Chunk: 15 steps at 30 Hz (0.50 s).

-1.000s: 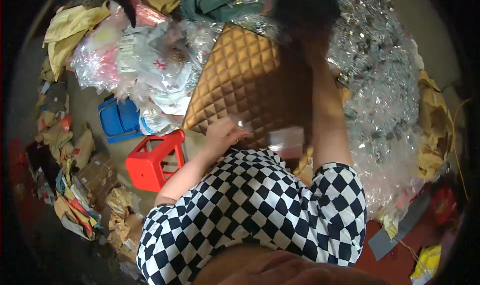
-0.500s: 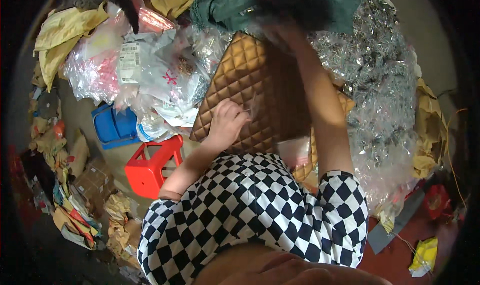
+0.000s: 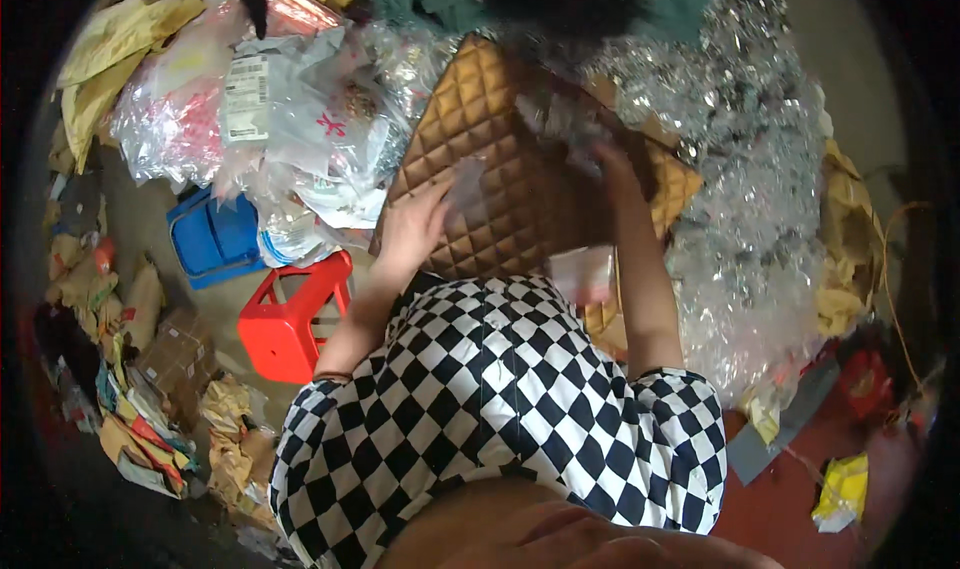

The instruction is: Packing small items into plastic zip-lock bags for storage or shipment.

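A brown quilted bag [image 3: 500, 169] lies tilted across my lap, above my black-and-white checked garment [image 3: 500, 399]. My left hand [image 3: 412, 227] rests on the bag's left edge, its fingertips pinching a small piece of clear plastic film [image 3: 465, 184]. My right hand [image 3: 608, 161] reaches up over the bag's right part, fingers curled into crinkled clear film [image 3: 560, 119] that lies over the bag's top. A pale pink tag [image 3: 582, 274] hangs at the bag's lower edge. The bag's top is hidden by dark hair and the film.
A red plastic stool [image 3: 290, 319] and a blue crate [image 3: 215, 237] stand to my left. Bagged goods in clear plastic [image 3: 290, 119] pile up at the upper left, a big heap of clear wrap [image 3: 740, 189] at the right. Cardboard and paper scraps [image 3: 150, 409] litter the floor.
The bag has shifted up and to the right in view. My left hand went from lying flat on it to pinching clear film. My right hand dropped from the top edge onto the film.
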Available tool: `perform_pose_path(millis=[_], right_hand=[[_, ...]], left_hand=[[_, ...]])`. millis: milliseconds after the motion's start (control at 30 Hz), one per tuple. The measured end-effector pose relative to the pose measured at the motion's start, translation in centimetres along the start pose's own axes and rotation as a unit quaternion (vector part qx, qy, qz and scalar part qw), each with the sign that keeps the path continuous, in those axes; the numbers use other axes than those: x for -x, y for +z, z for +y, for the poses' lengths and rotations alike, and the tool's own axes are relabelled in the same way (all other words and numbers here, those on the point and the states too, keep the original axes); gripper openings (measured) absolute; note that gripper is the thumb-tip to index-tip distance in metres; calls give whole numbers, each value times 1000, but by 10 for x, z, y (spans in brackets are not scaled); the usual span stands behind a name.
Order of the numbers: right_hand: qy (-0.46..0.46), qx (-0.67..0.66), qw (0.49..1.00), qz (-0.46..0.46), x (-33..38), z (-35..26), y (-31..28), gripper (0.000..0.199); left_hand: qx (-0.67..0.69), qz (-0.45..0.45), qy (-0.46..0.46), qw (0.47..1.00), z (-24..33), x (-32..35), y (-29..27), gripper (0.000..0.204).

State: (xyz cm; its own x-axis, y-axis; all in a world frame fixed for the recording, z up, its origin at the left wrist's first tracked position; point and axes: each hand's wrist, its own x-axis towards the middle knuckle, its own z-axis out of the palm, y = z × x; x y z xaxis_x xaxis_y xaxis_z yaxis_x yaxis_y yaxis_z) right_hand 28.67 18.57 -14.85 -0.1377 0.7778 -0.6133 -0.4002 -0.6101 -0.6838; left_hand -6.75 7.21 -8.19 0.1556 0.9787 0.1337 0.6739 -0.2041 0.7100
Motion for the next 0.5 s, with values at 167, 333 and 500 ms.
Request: perform_pose_path(millis=[167,333,500], right_hand=[[-63,199,970,123,88,49,-44,47],[-59,236,958,152,143,29,-27,45],[-126,103,986,18,193,6,9,44]], left_hand=[[1,-45,8,999,29,-7,1,12],[25,-7,56,998,55,5,16,21],[2,-127,119,985,80,12,24,32]])
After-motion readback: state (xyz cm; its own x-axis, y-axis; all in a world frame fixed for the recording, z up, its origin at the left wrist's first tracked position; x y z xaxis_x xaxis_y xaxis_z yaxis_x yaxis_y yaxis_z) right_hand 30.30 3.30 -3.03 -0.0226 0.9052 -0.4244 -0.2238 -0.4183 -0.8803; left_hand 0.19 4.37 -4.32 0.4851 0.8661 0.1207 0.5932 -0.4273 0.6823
